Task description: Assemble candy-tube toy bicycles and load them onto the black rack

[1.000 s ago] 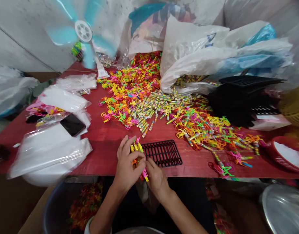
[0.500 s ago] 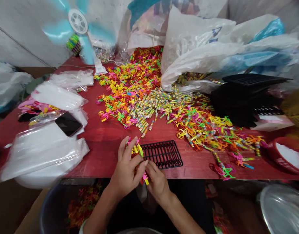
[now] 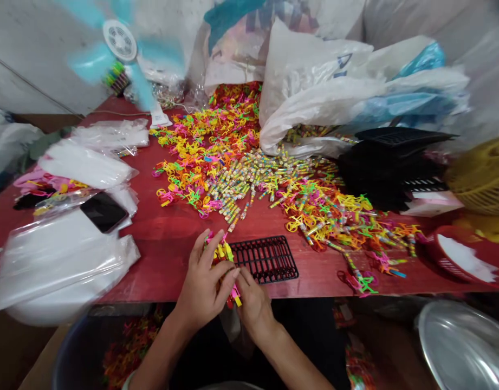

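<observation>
My left hand (image 3: 206, 279) is curled around a bunch of small plastic toy pieces (image 3: 222, 251) in yellow, pink and green, near the table's front edge. Close against it, my right hand (image 3: 255, 307) has its fingers bent in at the lower end of the same bunch, where pink and yellow tips (image 3: 236, 296) stick out. Its fingertips are partly hidden, so what they pinch is not clear. Just right of the bunch, a black slotted plastic rack (image 3: 267, 260) lies on the red table (image 3: 168, 254).
Behind my hands spread heaps of colourful plastic pieces (image 3: 192, 179) and patterned little tubes (image 3: 249, 176). Plastic bags (image 3: 70, 260) and a phone (image 3: 103, 212) lie left. A fan (image 3: 120, 40) spins at the back. Black trays (image 3: 379, 168) and a red basket (image 3: 440, 254) stand right.
The view has shifted a little, so the scene sits further left. Both hands keep nearly the same hold on the bunch.
</observation>
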The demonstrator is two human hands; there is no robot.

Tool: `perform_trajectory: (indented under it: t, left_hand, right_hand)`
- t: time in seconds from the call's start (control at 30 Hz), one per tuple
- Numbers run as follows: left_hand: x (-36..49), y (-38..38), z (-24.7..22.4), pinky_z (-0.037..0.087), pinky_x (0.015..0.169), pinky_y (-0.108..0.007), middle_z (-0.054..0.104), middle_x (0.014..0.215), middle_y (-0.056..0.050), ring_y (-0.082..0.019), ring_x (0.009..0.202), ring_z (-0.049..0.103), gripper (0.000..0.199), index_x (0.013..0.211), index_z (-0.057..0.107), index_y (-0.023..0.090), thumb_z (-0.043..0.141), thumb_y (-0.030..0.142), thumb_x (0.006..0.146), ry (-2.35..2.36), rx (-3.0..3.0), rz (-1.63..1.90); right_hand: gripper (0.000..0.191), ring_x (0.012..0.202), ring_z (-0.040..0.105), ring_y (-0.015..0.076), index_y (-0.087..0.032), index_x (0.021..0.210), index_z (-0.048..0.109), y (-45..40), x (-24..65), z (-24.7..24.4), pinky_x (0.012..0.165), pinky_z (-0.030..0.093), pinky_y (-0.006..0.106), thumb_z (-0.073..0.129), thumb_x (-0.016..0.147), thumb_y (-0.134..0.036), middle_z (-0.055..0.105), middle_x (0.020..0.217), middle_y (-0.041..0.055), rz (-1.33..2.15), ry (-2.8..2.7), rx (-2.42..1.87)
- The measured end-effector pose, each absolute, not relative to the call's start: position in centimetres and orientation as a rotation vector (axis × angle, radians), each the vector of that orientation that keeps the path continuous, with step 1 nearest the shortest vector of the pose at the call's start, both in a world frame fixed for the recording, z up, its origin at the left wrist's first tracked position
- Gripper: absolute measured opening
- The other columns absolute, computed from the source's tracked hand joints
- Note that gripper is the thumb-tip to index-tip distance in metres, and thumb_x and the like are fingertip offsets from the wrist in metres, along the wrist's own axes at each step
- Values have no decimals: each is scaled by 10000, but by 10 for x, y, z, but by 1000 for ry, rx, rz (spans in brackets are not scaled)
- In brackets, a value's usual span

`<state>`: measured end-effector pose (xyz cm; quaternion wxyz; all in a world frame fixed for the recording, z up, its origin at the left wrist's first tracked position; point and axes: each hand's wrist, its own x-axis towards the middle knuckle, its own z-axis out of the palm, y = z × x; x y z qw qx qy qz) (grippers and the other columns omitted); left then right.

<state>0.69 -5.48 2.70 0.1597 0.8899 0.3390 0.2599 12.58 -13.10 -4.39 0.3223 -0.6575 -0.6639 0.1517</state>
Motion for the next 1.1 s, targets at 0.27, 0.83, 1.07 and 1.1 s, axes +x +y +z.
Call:
perform_trajectory:
  t: [0.27, 0.83, 1.07, 1.1]
  left_hand:
    - [8, -55, 24, 312, 1101, -558, 353, 1477, -97, -338, 1399, 209, 162, 856, 658, 184, 501, 181, 894, 984, 2595, 784]
    - [1, -51, 24, 265, 1102, -589, 337, 1502, -61, -328, 1407, 214, 174, 903, 690, 231, 518, 209, 898, 927, 2571, 767]
    - [-1, -45, 35, 222, 1123, -575, 426, 1451, -64, -285, 1402, 269, 206, 1036, 653, 265, 507, 208, 903, 957, 2593, 799]
    - [0, -42, 36, 240, 1123, -554, 461, 1421, -73, -265, 1388, 305, 217, 1060, 637, 258, 489, 201, 911, 968, 2578, 840]
  right_hand:
    - [234, 854, 627, 168, -211, 1020, 635, -127, 174, -28, 740, 523, 273, 441, 896, -169, 639, 944, 61, 539, -1421, -1571]
    - [454, 725, 568, 222, -179, 745, 677, -92, 317, -12, 713, 440, 360, 471, 824, -576, 641, 784, 93, -92, -1139, -2069]
    - [386, 605, 567, 172, -195, 759, 582, -104, 287, -7, 586, 462, 303, 633, 726, -576, 618, 705, 32, 419, -981, -1849]
    - [381, 585, 574, 167, -196, 775, 574, -103, 277, -9, 556, 463, 290, 645, 717, -565, 617, 694, 23, 538, -956, -1787]
